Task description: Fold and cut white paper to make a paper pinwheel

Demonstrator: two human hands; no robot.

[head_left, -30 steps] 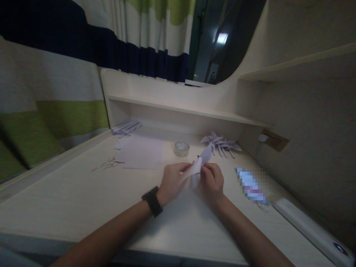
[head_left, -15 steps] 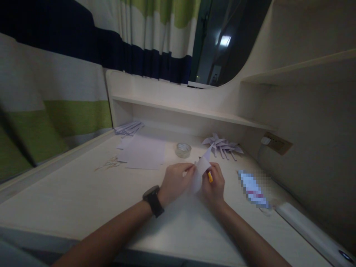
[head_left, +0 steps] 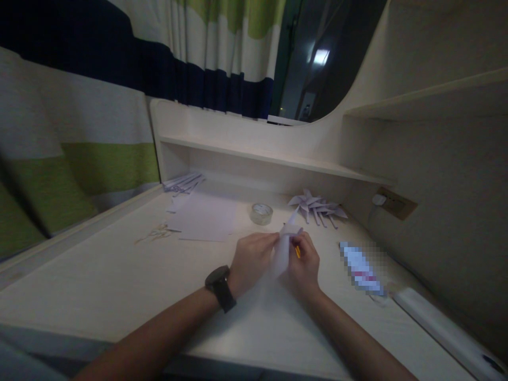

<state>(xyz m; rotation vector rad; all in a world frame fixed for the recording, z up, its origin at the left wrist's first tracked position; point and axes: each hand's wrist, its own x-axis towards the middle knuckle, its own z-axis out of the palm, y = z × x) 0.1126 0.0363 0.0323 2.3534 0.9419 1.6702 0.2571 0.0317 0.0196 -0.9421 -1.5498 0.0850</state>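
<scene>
Left hand [head_left: 251, 259] and right hand [head_left: 304, 262] meet over the middle of the desk [head_left: 99, 286], both pinched shut on one pale folded paper piece [head_left: 284, 246] that stands up between them, lifted just off the desk surface; the right hand also has something small and orange-yellow [head_left: 297, 252] tucked against its fingers (a pencil or a stick, too small to tell); a dark watch [head_left: 220, 288] sits on the left wrist.

Taking the roll of tape [head_left: 261, 213] as the landmark: the held piece is just in front of it and slightly right; behind and to the right of the tape lies a cluster of folded paper pinwheels [head_left: 317, 206] that look finished, so several pieces seem done; left of the tape lie flat paper sheets [head_left: 206, 217], apparently unused; further left and back, under the shelf [head_left: 257, 156], a small heap of paper strips [head_left: 182, 182]; left and nearer, a few thin scraps or sticks [head_left: 156, 233]. By my reading the piece in hand is partway folded, its shape not closed into a pinwheel.

Room for moving: in front and to the left of the tape the desk is broad and bare up to its near edge; to the right it is tighter, with a blurred-out packet [head_left: 359, 267] and a long white bar [head_left: 440, 328] near the side wall [head_left: 436, 211]; the shelf overhangs the back.
</scene>
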